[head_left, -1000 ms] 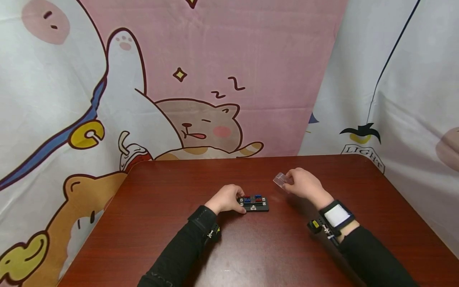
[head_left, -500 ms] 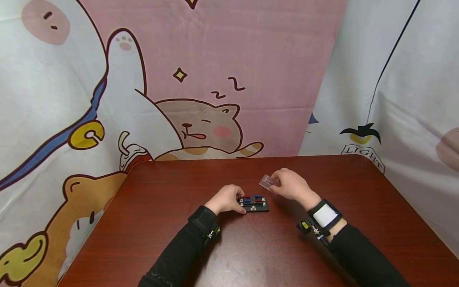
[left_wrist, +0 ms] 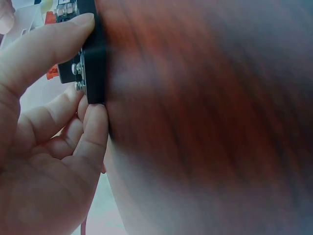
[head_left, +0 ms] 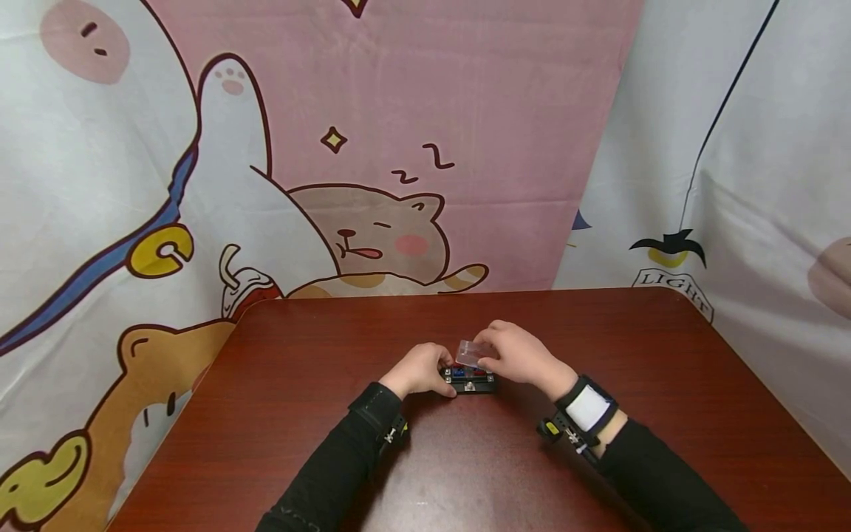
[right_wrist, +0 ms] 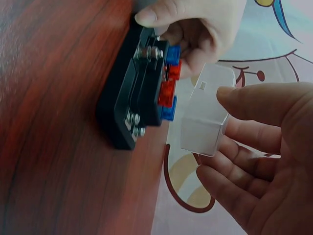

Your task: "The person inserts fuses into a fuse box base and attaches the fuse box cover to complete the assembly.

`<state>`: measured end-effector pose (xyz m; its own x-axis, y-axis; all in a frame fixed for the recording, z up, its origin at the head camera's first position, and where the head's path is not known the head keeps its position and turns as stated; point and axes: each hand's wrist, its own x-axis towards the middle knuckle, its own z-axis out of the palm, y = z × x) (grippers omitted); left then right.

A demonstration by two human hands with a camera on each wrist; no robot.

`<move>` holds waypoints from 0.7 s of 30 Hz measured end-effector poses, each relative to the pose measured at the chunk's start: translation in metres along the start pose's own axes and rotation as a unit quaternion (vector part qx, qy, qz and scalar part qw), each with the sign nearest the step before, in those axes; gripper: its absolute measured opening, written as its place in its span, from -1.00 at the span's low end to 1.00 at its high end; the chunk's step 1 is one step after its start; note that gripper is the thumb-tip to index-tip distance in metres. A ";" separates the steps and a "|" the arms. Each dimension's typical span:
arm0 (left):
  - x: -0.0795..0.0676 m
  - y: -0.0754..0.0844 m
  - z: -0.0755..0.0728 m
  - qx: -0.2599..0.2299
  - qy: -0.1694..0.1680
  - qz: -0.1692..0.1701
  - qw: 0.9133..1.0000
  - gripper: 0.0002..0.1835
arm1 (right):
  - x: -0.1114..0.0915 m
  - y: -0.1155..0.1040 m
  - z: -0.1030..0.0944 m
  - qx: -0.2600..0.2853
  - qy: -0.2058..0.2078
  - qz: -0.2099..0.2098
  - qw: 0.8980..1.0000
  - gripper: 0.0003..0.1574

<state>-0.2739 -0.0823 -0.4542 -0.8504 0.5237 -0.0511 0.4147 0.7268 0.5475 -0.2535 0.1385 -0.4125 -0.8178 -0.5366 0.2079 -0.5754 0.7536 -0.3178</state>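
A black fuse block [head_left: 473, 385] lies on the table, with red and blue blade fuses [right_wrist: 167, 93] and metal screw terminals [right_wrist: 133, 119] on top. My left hand [head_left: 420, 369] grips its left end, thumb on the near side and fingers round the far side. In my right hand [head_left: 521, 352], a clear plastic cover [right_wrist: 208, 110] is pinched between thumb and fingers. The cover is tilted and held just above the fuses; the right wrist view shows a gap between them. In the left wrist view the left thumb [left_wrist: 58, 41] presses on the black base.
The reddish-brown wooden table [head_left: 319, 340] extends around both hands. Behind its far edge hangs a cartoon-printed cloth [head_left: 399, 111] in pink and white. Each forearm wears a strapped wrist device, the right one with a white pad [head_left: 588, 408].
My right hand has moved left with the clear cover, from right of the fuse block to over it. The left hand and the block have stayed in place.
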 end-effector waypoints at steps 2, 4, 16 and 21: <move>0.000 0.000 0.000 0.001 0.001 0.001 1.000 -0.52 | 0.001 -0.002 0.001 0.000 -0.005 -0.006 1.000 -0.67; 0.000 0.000 0.000 0.003 0.001 0.001 1.000 -0.52 | 0.001 -0.004 0.003 -0.003 -0.009 -0.008 1.000 -0.67; 0.000 0.001 -0.001 0.008 0.001 0.003 1.000 -0.54 | 0.002 -0.008 0.011 -0.028 -0.016 -0.032 0.999 -0.67; -0.001 0.001 -0.001 0.010 0.000 0.003 1.000 -0.54 | 0.002 -0.008 0.015 -0.044 -0.013 -0.042 0.998 -0.66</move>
<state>-0.2731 -0.0822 -0.4527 -0.8479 0.5280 -0.0472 0.4264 0.7322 0.5311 -0.2501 0.1258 -0.4230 -0.7671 -0.6077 0.2056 -0.6413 0.7356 -0.2184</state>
